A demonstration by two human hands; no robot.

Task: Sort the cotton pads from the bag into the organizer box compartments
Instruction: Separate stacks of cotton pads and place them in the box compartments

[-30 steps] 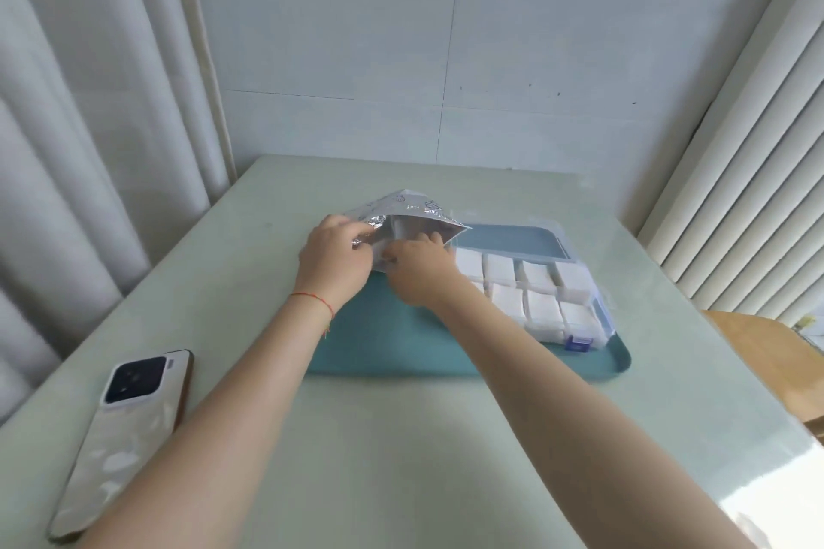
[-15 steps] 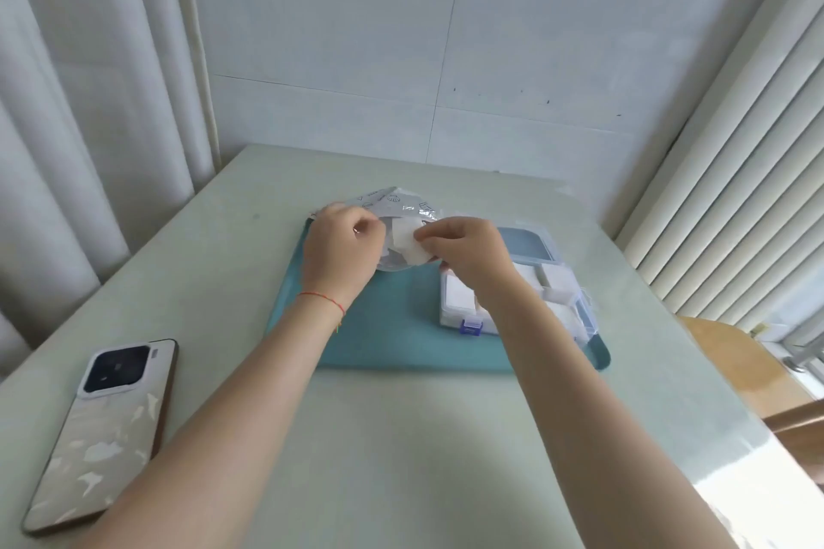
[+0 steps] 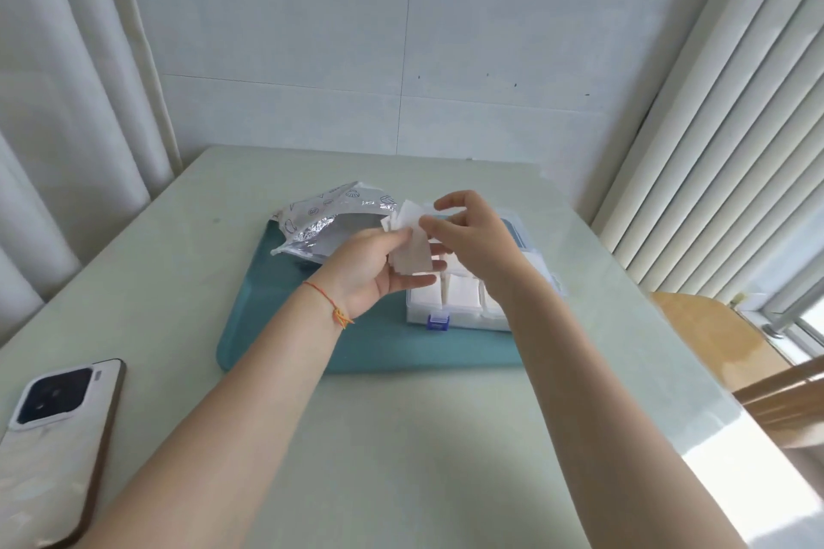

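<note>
A small stack of white cotton pads (image 3: 412, 252) is held above the organizer box. My left hand (image 3: 374, 270) is palm up and holds the stack between thumb and fingers. My right hand (image 3: 468, 236) pinches the top pad at its upper edge. The silver foil bag (image 3: 321, 223) lies open on the teal tray's far left, free of both hands. The clear organizer box (image 3: 459, 303), with a blue latch and white pads in its compartments, sits on the tray under my hands; my right forearm hides much of it.
The teal tray (image 3: 290, 325) rests mid-table on the pale green table (image 3: 401, 437). A phone (image 3: 53, 437) lies face down at the front left. Curtains hang left, blinds right, and a wooden chair (image 3: 713, 334) stands beyond the table's right edge.
Both hands left the bag's mouth and moved right over the box with pads pulled out. My left hand let go of the bag and turned palm up under the stack.
</note>
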